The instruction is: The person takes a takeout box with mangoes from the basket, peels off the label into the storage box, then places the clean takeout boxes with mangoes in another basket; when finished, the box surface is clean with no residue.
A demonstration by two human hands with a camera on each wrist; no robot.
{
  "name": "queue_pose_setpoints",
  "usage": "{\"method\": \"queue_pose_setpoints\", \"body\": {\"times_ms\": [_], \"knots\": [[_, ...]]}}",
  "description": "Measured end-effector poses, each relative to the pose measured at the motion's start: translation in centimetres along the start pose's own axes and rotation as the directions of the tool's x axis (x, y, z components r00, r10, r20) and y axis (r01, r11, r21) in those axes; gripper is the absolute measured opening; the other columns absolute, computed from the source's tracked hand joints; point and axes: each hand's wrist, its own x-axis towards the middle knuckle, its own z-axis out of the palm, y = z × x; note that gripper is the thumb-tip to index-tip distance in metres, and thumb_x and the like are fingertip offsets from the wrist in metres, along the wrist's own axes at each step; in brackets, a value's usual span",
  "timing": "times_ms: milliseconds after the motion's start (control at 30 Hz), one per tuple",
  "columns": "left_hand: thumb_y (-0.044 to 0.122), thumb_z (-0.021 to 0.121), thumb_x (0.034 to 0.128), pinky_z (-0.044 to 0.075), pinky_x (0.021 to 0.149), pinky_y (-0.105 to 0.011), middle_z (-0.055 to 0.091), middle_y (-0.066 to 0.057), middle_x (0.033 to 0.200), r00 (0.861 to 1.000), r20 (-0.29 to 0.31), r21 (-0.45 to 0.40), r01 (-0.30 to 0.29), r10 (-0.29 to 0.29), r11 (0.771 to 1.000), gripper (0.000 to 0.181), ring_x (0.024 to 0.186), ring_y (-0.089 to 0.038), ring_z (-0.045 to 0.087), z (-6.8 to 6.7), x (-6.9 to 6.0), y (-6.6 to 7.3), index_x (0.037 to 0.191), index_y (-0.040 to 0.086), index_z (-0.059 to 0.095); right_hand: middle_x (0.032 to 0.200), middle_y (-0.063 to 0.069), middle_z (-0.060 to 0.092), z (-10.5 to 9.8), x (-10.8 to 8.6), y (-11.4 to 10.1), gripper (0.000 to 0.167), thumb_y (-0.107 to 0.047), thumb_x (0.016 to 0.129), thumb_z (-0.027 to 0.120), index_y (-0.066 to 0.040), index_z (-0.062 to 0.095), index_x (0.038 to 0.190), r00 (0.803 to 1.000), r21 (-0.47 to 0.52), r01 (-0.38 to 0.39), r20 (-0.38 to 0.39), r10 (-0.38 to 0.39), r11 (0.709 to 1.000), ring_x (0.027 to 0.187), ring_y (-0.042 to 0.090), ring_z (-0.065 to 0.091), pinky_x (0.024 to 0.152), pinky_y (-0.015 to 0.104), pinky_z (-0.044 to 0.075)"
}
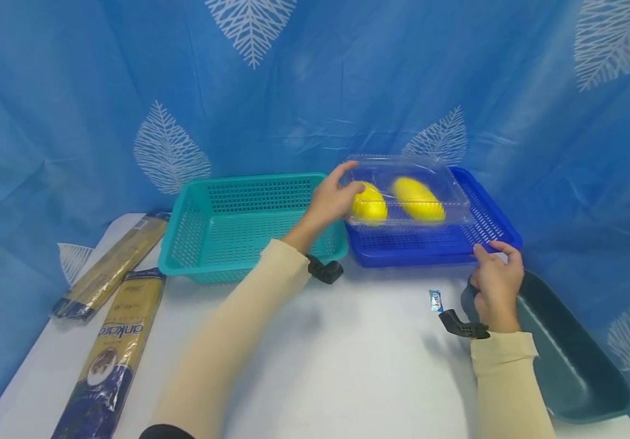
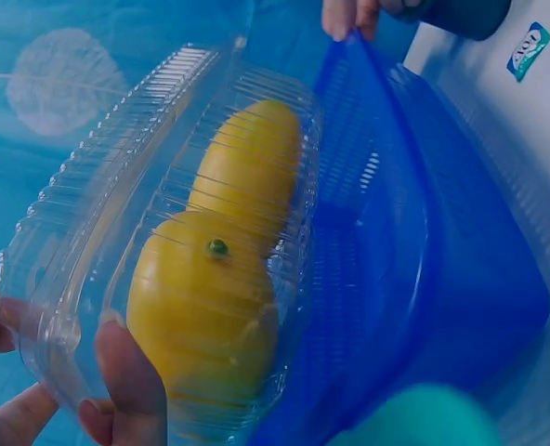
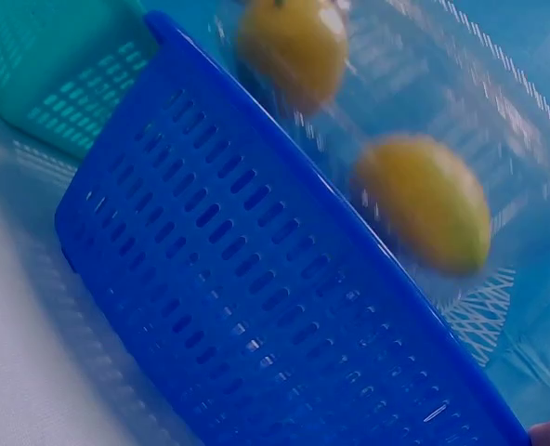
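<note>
My left hand (image 1: pixel 330 198) pinches the left end of a clear plastic clamshell container (image 2: pixel 98 251), thumb on one side and fingers on the other. Inside lie two smooth yellow fruits that look like mangoes; the nearer yellow fruit (image 2: pixel 201 297) shows a green stem spot, and the other yellow fruit (image 1: pixel 418 200) lies to its right. The container is held over the blue basket (image 1: pixel 414 249), tilted in the left wrist view. At that basket's front right corner, my right hand (image 1: pixel 498 283) grips the rim with its fingertips.
Left of the blue basket stands a teal basket (image 1: pixel 254 271). A dark green tray (image 1: pixel 573 360) lies at the right, partly under my right arm. Two spaghetti packs, one golden pack (image 1: pixel 123 262) and one ankara pack (image 1: pixel 112 347), lie at the left. A small wrapper (image 1: pixel 435 300) rests on the white table.
</note>
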Motion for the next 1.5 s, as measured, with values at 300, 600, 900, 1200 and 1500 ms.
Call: {"method": "queue_pose_setpoints", "body": {"times_ms": [300, 600, 900, 1200, 1500], "knots": [[0.025, 0.059, 0.1027, 0.058, 0.067, -0.045, 0.054, -0.002, 0.076, 0.997, 0.006, 0.133, 0.072, -0.073, 0.988, 0.057, 0.047, -0.018, 0.05, 3.5, 1.9, -0.8, 0.156, 0.031, 0.041, 0.086, -0.003, 0.05, 0.1, 0.2, -0.2, 0.034, -0.026, 0.099, 0.069, -0.025, 0.046, 0.125, 0.999, 0.004, -0.038, 0.008, 0.038, 0.999, 0.049, 0.011, 0.032, 0.046, 0.023, 0.03], [0.03, 0.06, 0.104, 0.058, 0.063, -0.038, 0.043, -0.015, 0.151, 0.991, 0.032, 0.226, 0.122, -0.133, 0.966, 0.058, 0.05, -0.014, 0.053, 6.3, 2.3, -2.2, 0.158, 0.032, 0.039, 0.089, -0.003, 0.05, 0.1, 0.2, 0.0, 0.036, -0.027, 0.099, 0.069, -0.026, 0.046, 0.126, 0.999, -0.006, -0.046, -0.003, 0.046, 0.999, 0.05, 0.01, 0.032, 0.047, 0.023, 0.031], [0.037, 0.061, 0.1026, 0.058, 0.082, -0.041, 0.029, -0.016, 0.163, 0.986, 0.044, 0.311, 0.141, -0.163, 0.94, 0.059, 0.098, -0.025, 0.071, 8.7, 2.4, -2.7, 0.157, 0.034, 0.039, 0.088, -0.003, 0.046, 0.1, 0.2, 0.0, 0.037, -0.028, 0.1, 0.066, -0.026, 0.044, 0.13, 0.999, -0.056, -0.036, -0.011, 0.035, 0.998, 0.052, 0.011, 0.034, 0.049, 0.023, 0.033], [0.035, 0.052, 0.1053, 0.045, 0.108, -0.047, 0.052, -0.009, 0.15, 0.991, 0.045, 0.585, 0.074, -0.124, 0.808, 0.064, 0.137, -0.03, 0.05, 10.3, 1.5, -2.8, 0.163, 0.021, 0.028, 0.086, -0.002, 0.047, -0.1, 0.1, 0.1, 0.036, -0.027, 0.1, 0.067, -0.025, 0.044, 0.128, 1.0, -0.036, -0.023, -0.003, 0.023, 0.999, 0.052, 0.011, 0.033, 0.048, 0.022, 0.032], [0.034, 0.04, 0.1108, 0.045, 0.107, -0.045, 0.04, -0.025, 0.156, 0.998, 0.018, 0.788, 0.025, -0.063, 0.616, 0.06, 0.139, -0.039, 0.046, 11.3, 0.8, -3.0, 0.164, 0.013, 0.022, 0.076, -0.004, 0.044, 0.1, 0.0, 0.0, 0.033, -0.029, 0.1, 0.068, -0.025, 0.048, 0.125, 0.998, -0.108, 0.021, -0.053, -0.027, 0.994, 0.051, 0.009, 0.035, 0.047, 0.022, 0.033]]}}
